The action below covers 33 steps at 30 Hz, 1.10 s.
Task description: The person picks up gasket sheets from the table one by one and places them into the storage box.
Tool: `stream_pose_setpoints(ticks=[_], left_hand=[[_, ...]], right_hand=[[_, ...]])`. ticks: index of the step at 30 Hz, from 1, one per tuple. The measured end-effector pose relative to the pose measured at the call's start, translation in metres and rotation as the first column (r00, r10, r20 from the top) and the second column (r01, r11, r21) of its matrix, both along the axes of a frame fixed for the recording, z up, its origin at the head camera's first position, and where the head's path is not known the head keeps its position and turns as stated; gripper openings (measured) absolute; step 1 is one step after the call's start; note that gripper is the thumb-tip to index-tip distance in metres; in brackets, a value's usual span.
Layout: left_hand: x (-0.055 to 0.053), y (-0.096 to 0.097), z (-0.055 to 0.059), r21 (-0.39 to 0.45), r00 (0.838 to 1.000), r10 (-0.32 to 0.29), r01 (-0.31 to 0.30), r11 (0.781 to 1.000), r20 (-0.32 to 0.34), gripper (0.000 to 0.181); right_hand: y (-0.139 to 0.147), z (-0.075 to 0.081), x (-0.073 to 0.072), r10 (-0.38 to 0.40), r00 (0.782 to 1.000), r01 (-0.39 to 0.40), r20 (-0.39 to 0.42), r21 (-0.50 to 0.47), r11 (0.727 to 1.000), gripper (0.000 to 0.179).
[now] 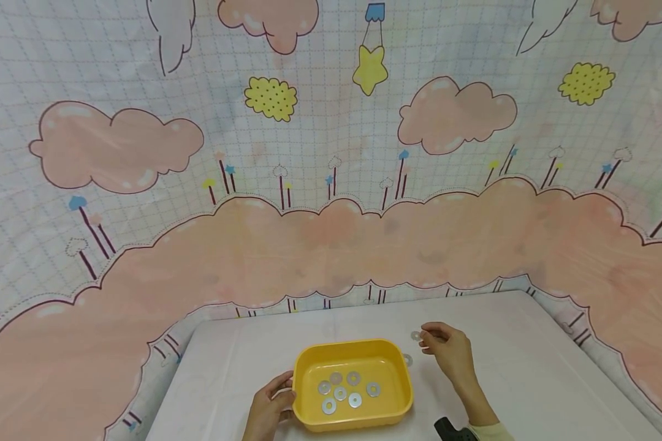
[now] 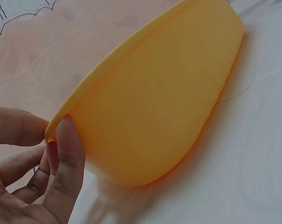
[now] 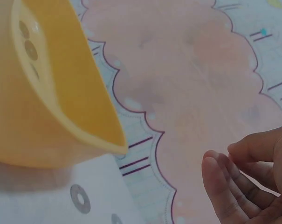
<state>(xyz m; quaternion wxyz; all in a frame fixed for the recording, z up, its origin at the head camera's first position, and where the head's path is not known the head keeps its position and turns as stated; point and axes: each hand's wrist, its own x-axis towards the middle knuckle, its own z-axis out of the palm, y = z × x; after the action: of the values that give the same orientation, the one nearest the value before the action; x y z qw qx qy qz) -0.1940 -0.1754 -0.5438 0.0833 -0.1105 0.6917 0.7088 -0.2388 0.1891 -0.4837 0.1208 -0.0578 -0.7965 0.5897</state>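
A yellow plastic tray (image 1: 353, 424) with raised sides stands on the table, and several flat metal washers (image 1: 339, 393) lie scattered on its bottom. My left hand (image 1: 269, 407) grips the tray's left edge; in the left wrist view its fingers (image 2: 70, 144) pinch the rim. To the right of the tray, my right hand (image 1: 449, 352) hovers with bent fingers. No object shows between thumb and fingertips (image 3: 210, 170) in the right wrist view. Beside the tray's right side lies one washer (image 3: 80, 199); another washer (image 1: 415, 335) is by the right fingertips, partly hidden.
A white cloth covers the table (image 1: 226, 361). Behind it hangs a backdrop (image 1: 331, 245) printed with pink clouds, stars and a grid. A dark strap-like object (image 1: 451, 430) is near the right wrist. A thin dark hair (image 2: 241, 95) lies beside the tray.
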Motion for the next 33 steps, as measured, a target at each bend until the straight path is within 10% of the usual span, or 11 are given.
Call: stream_pose_setpoints(ticks=[33], left_hand=[[0.0,-0.003,0.001,-0.04,0.999,-0.051,0.05,0.998,-0.018,0.062]], right_hand=[[0.02,-0.076,-0.063,-0.083,0.993,0.057,0.083,0.272,0.96,0.033]])
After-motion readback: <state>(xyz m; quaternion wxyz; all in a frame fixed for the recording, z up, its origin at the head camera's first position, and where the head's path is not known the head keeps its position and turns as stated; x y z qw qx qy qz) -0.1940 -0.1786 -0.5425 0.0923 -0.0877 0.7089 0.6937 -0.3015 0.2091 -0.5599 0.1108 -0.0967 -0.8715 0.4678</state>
